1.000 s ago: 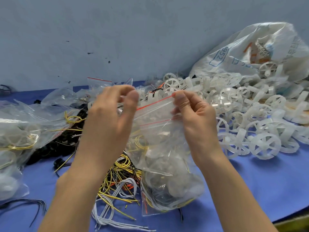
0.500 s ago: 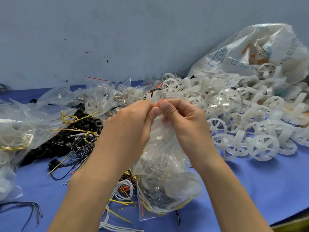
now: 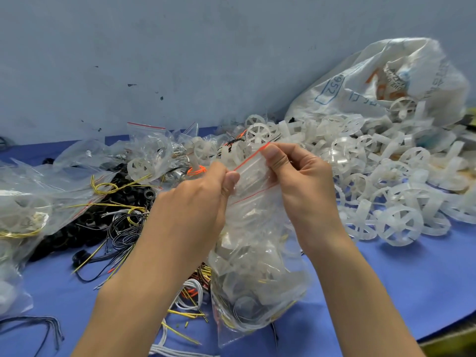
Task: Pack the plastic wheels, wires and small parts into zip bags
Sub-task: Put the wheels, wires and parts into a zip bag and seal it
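Near edge: blue desk [image 3: 412,292], loose wires [image 3: 188,297] (white, yellow, red) lying just L of the filled zip bag [image 3: 257,284]. Bag hangs upright; bottom on or just above the desk, can't tell which. Clear wheels + wire coils visible inside, approx. full.

Mid: both hands at the bag mouth. The left hand [image 3: 195,202] has fingers [image 3: 231,177] curled, pinching the low end of the red zip strip [image 3: 251,158]. The right hand [image 3: 304,181] pinches the high end, thumb on the front face. Strip runs slanted btwn the two pinches, hands near each other but apart. Neither hand slack.

Step, my read: sealing — contents are in, closure under pressure. Whether the track is mated along its full length is not resolvable; plastic is crumpled there.

Next move req.: run thumb + forefinger along the strip end to end w/ firm pressure, mouth kept flat so no wheel rim or wire tail sits in the track. Then set the bag w/ the packed ones.

Further: L side, packed bags [image 3: 23,210] w/ wheels + yellow wire. Beside them, black small parts [image 3: 77,228] and dark wires [image 3: 123,225]. Empty zip bags [image 3: 146,140] behind. R side, big heap of plastic wheels [image 3: 386,202] spilling from a white sack [image 3: 386,81] against the grey wall [image 3: 180,60]. Much stock unpacked — task far from done, est.
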Available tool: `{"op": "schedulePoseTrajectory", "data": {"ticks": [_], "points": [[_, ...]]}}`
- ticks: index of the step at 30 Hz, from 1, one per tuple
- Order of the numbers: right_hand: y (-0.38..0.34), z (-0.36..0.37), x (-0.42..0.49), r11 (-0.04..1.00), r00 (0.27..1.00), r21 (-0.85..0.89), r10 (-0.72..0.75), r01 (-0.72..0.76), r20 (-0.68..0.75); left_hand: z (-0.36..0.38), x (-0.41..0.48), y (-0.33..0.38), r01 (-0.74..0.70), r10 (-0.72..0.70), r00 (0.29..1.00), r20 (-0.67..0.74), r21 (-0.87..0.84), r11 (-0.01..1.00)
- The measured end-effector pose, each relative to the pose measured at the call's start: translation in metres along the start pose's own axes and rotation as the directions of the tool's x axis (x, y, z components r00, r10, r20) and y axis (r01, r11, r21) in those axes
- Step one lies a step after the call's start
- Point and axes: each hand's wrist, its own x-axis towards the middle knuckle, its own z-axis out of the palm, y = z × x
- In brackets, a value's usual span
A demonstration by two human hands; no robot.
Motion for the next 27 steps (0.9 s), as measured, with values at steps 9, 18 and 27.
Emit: {"op": "schedulePoseTrajectory", "data": {"ticks": [9, 18, 27], "points": [[0.0, -0.004, 0.003, 1.0, 0.999, -0.003, -0.011, 0.011, -0.042, -0.013, -0.017, -0.02, 0.04, -0.037, 0.995, 0.092, -0.029, 0.999], [0.0, 0.018, 0.001, 0.998, 0.995, 0.019, -0.05, 0.052, -0.082, -0.03, -0.043, -0.05, 0.111, -0.081, 0.985, 0.152, -0.204, 0.973], [-0.001, 0.053, 0.001, 0.986, 0.985, 0.0, -0.164, 0.165, -0.048, -0.063, -0.066, -0.081, 0.223, -0.202, 0.975, 0.095, -0.333, 0.916]]}}
